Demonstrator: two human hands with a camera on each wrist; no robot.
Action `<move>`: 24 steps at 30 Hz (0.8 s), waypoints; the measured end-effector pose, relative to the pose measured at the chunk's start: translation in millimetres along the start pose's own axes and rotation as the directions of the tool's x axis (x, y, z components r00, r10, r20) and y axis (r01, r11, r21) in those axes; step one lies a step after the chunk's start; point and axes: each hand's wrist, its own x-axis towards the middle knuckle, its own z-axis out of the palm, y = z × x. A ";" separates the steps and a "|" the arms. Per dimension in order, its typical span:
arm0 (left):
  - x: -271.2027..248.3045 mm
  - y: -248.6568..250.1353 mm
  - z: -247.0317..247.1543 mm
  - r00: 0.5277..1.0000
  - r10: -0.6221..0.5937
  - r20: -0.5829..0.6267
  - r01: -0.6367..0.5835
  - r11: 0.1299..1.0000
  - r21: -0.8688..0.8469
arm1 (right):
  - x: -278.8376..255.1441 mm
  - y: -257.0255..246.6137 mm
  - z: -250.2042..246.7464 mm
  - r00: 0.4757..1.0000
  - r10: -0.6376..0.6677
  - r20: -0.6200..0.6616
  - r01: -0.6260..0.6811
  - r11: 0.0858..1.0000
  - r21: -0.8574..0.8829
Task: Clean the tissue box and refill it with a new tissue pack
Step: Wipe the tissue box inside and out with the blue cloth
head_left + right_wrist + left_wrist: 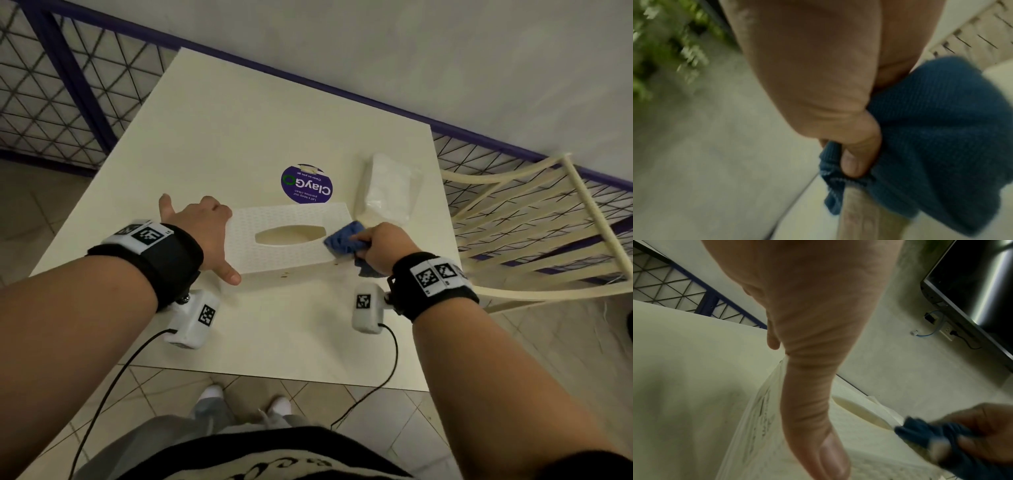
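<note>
Wiping step: right hand (380,246) grips the cloth (344,238) on the tissue box (284,251); left hand (202,229), fingers straight, steadies it; refilling needs the tissue pack (388,186) next.

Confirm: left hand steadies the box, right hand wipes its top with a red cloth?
One error: the cloth is blue, not red, as the head view shows. The left hand steadies the box and the right hand wipes its top.

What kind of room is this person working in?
Probably a shared office pantry or break area. The round sticker on the table reads "Let's keep our pantries clean"; a slatted chair stands beside it, and a dark wall screen hangs nearby.
</note>
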 end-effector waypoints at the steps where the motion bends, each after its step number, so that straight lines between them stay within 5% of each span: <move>1: 0.0 -0.6 0.2 1.000 -0.001 -0.002 0.001 1.000 -0.013 | 2.8 -5.6 -5.8 0.997 0.022 -0.072 -0.014 0.995 0.099; 3: -0.2 -2.3 2.4 1.000 0.001 0.004 -0.001 0.998 -0.055 | 16.4 -21.1 -10.9 0.981 0.028 -0.190 0.016 0.974 0.228; 9: 2.3 -4.7 9.8 1.000 -0.004 -0.015 0.002 0.985 -0.170 | 57.4 -88.5 26.7 0.987 0.139 -0.086 -0.134 0.989 0.066; 15: 4.6 -8.0 13.4 0.999 0.008 -0.044 -0.016 0.980 -0.198 | 32.2 -173.5 64.8 0.971 -0.229 0.065 0.233 0.970 -0.072; 19: 2.0 -8.7 11.0 0.999 0.005 -0.037 -0.010 0.991 -0.132 | 41.9 -142.4 49.7 0.947 -0.297 0.126 0.318 0.924 -0.212; 24: 1.3 -5.7 7.0 0.998 0.006 -0.066 -0.010 0.998 -0.057 | 56.2 -78.9 23.4 0.990 -0.139 0.036 0.143 0.975 -0.172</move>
